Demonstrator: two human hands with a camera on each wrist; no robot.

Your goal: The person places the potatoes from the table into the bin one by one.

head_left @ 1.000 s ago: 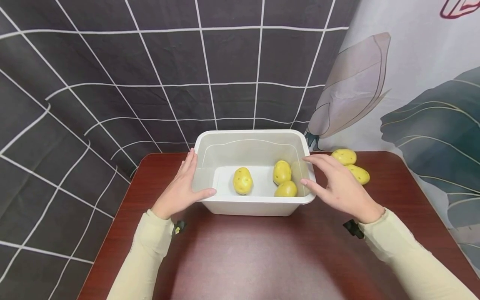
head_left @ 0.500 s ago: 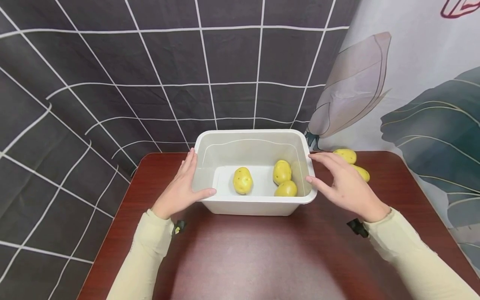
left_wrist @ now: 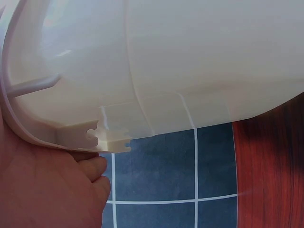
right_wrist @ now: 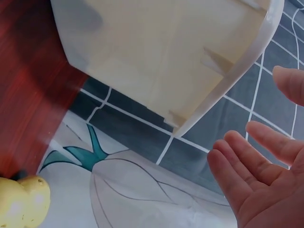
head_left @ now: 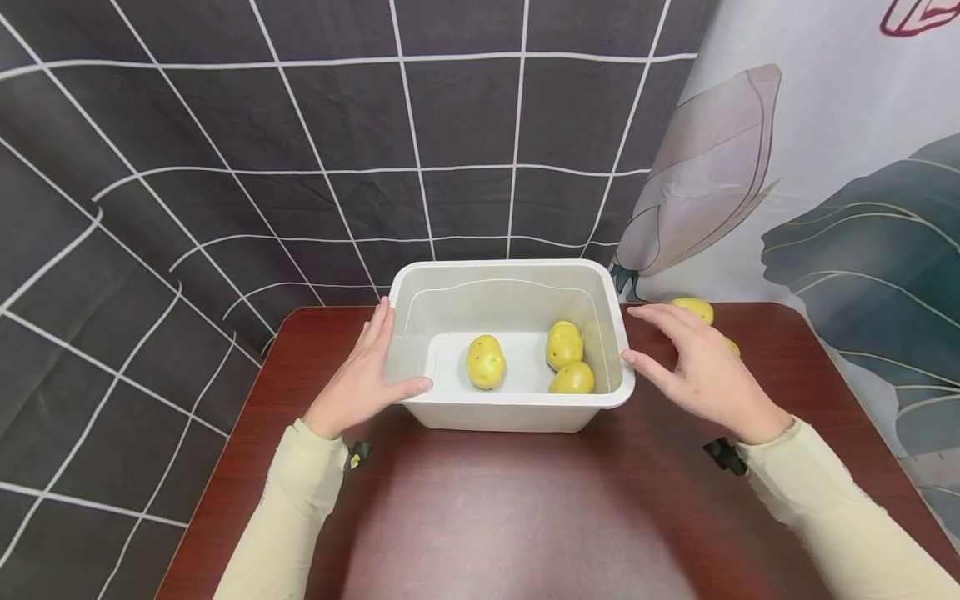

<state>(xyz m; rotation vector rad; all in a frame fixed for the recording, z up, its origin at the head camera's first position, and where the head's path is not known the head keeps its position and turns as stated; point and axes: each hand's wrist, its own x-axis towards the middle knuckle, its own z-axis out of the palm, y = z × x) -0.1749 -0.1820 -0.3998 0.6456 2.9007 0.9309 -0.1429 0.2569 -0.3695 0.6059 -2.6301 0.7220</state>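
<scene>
A pale grey-white plastic bin (head_left: 502,412) stands on the table with three yellow potatoes inside. One potato (head_left: 485,362) lies near the middle; another potato (head_left: 564,345) and a third potato (head_left: 572,378) touch at the right end. My left hand (head_left: 356,379) rests against the bin's left rim, fingers extended along it and thumb over the near corner. In the left wrist view, that hand (left_wrist: 47,185) touches the rim from outside. My right hand (head_left: 701,371) hovers just off the right rim, thumb and fingers spread, holding nothing. The right wrist view shows its fingers (right_wrist: 251,161) apart from the bin.
Right of the bin, two more potatoes lie on the table, one potato (head_left: 693,309) at the back and the other mostly hidden behind my right hand. A dark grid-patterned curtain (head_left: 465,117) hangs behind the reddish-brown table (head_left: 495,517); a white patterned curtain (head_left: 825,100) is at right.
My right hand has moved right, off the bin's right rim, and now covers more of the potatoes outside. The left hand and the bin have stayed where they were.
</scene>
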